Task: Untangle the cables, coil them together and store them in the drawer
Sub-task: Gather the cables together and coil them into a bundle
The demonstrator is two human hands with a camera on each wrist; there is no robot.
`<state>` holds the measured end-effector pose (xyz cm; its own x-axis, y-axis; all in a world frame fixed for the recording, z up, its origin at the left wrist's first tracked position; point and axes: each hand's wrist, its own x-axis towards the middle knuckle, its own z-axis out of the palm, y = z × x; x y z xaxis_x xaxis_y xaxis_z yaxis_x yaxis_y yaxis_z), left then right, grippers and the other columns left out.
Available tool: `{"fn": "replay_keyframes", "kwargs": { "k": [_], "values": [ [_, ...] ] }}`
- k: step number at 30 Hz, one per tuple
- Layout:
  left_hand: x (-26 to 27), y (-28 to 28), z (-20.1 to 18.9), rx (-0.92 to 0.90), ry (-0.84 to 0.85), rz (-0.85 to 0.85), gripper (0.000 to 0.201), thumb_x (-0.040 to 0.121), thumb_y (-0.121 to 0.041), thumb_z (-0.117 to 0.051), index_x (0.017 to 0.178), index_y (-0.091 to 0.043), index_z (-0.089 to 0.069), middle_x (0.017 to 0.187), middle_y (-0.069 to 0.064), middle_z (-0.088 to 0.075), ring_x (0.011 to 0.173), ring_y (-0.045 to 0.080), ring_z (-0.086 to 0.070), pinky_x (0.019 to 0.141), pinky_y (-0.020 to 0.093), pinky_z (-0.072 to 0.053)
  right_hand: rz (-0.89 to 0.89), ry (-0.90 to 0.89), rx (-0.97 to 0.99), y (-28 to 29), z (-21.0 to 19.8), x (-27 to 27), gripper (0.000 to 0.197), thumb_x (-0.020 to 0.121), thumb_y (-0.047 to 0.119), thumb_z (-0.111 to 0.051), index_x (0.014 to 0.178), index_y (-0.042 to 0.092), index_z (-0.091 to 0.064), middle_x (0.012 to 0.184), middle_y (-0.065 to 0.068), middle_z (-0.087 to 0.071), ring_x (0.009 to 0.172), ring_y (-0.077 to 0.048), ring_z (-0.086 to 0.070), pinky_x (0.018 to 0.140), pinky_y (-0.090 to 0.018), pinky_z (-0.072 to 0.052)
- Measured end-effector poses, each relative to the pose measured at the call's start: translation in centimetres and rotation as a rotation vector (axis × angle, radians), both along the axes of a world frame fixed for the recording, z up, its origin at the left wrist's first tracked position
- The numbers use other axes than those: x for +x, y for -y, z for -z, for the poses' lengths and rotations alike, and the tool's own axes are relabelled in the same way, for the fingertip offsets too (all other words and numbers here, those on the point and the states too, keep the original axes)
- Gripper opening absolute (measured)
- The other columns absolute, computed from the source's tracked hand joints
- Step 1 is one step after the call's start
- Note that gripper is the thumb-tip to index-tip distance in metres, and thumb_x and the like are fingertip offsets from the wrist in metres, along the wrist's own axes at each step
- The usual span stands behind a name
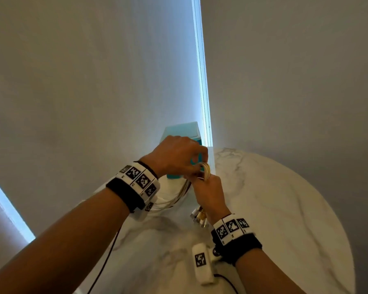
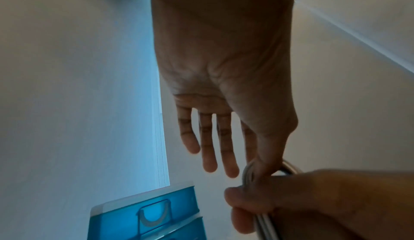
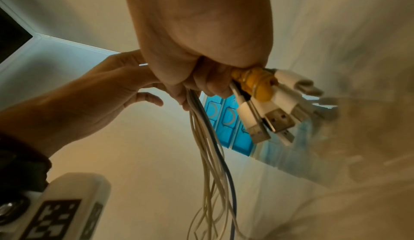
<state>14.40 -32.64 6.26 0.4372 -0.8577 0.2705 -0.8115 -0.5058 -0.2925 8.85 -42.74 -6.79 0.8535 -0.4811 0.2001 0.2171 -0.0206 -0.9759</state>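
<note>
A bundle of white cables [image 1: 206, 171], with one dark cable among them, is held up over the table. My right hand [image 1: 207, 193] grips the bundle in a fist. Its USB plugs [image 3: 268, 118] and a yellow connector [image 3: 257, 84] stick out below the fist, and the loose strands [image 3: 210, 164] hang down. My left hand [image 1: 197, 161] is just above, pinching a loop of the cables [image 2: 249, 170] between thumb and forefinger, with the other fingers [image 2: 209, 155] straight. The teal drawer unit [image 1: 182, 130] stands right behind both hands, its drawers [image 2: 145, 217] closed.
A round white marble table [image 1: 274, 198] lies under the hands, against a pale wall. A bright window strip with a bead cord [image 1: 202, 81] runs up behind the drawer unit. Black wires trail from the wrist cameras [image 1: 201, 262] over the table's near edge.
</note>
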Motion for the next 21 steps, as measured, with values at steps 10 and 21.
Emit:
{"fn": "replay_keyframes", "kwargs": {
  "k": [10,21],
  "values": [
    [-2.1,1.5,0.7,0.143,0.253,-0.057,0.024,0.104,-0.035,-0.065,0.121,-0.018,-0.06,0.118,0.0,-0.07,0.108,0.025,-0.071,0.097,0.043,-0.059,0.006,0.001,-0.084,-0.4,-0.5,-0.2,0.028,0.102,0.018,-0.068,0.075,0.013,-0.064,0.055,0.008,-0.057,0.049,-0.005,-0.049,0.054,-0.015,-0.04],
    [-2.0,1.5,0.3,0.132,0.382,-0.09,0.033,0.105,-0.043,-0.066,0.128,-0.021,-0.057,0.119,0.0,-0.071,0.108,0.025,-0.074,0.097,0.043,-0.06,-0.005,0.02,-0.131,-0.9,-1.7,-0.6,0.03,0.106,0.026,-0.064,0.077,0.02,-0.062,0.062,0.009,-0.058,0.05,-0.001,-0.054,0.057,-0.013,-0.04]
  ]
}}
